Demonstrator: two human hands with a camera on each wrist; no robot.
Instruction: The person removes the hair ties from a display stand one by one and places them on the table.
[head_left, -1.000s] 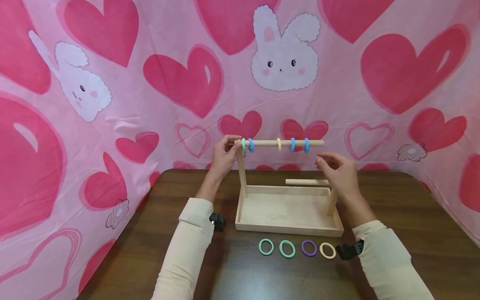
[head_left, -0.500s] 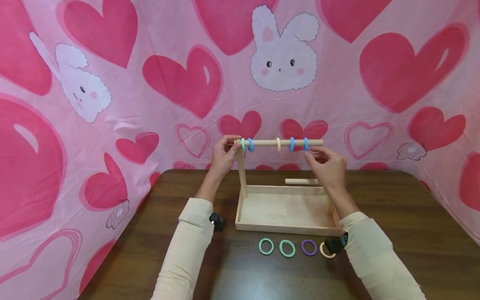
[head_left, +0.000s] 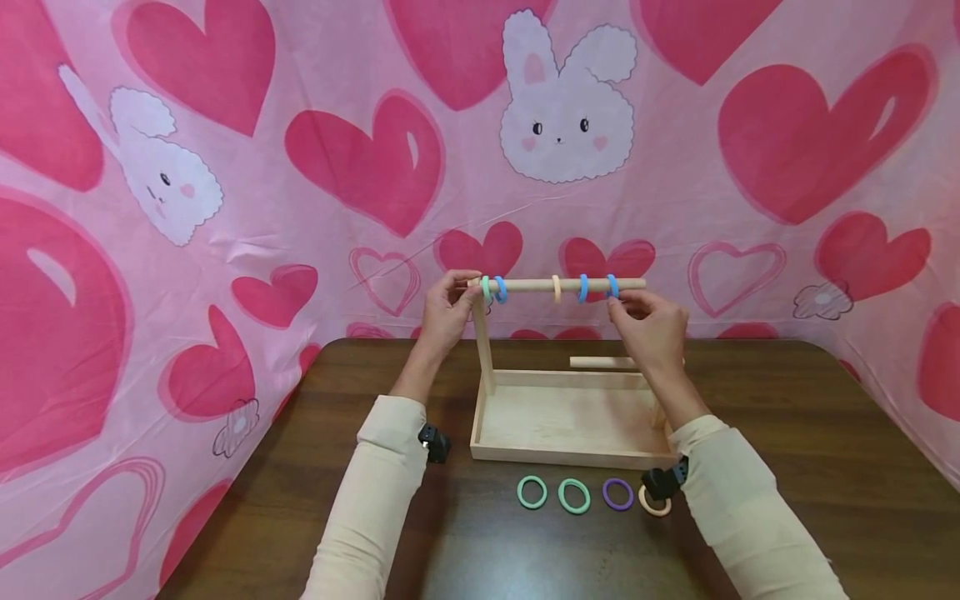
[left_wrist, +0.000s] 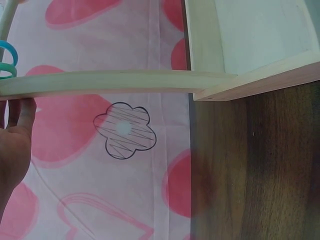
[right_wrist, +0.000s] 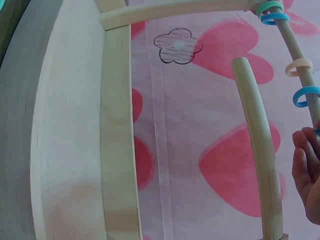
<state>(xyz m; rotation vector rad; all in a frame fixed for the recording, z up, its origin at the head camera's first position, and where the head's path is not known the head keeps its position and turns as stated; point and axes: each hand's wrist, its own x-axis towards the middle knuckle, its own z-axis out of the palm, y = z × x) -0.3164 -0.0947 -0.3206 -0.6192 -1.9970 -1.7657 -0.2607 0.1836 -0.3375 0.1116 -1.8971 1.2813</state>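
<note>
A wooden rack stands on the table, its upper rod (head_left: 528,285) carried by a post (head_left: 483,346) at the left. My left hand (head_left: 444,312) grips the top of that post, fingers behind it. Near the rod's free right end, my right hand (head_left: 654,333) pinches a blue ring (head_left: 612,286) threaded on it. Also hanging on the rod are another blue ring (head_left: 583,288), a cream ring (head_left: 557,289), a third blue ring (head_left: 501,289) and a green ring (head_left: 487,289). In the right wrist view, the pinched ring is mostly hidden by the fingers (right_wrist: 305,155).
The rack's shallow tray (head_left: 570,457) sits below, with a lower rod (head_left: 600,362) behind it, partly covered by my right hand. In front lie two green rings (head_left: 532,492), a purple ring (head_left: 618,495) and a cream ring (head_left: 656,512), partly hidden by the wrist camera (head_left: 663,482).
My right hand has moved left from beyond the rod's end and taken hold of the rightmost blue ring. The left hand has stayed at the post.
</note>
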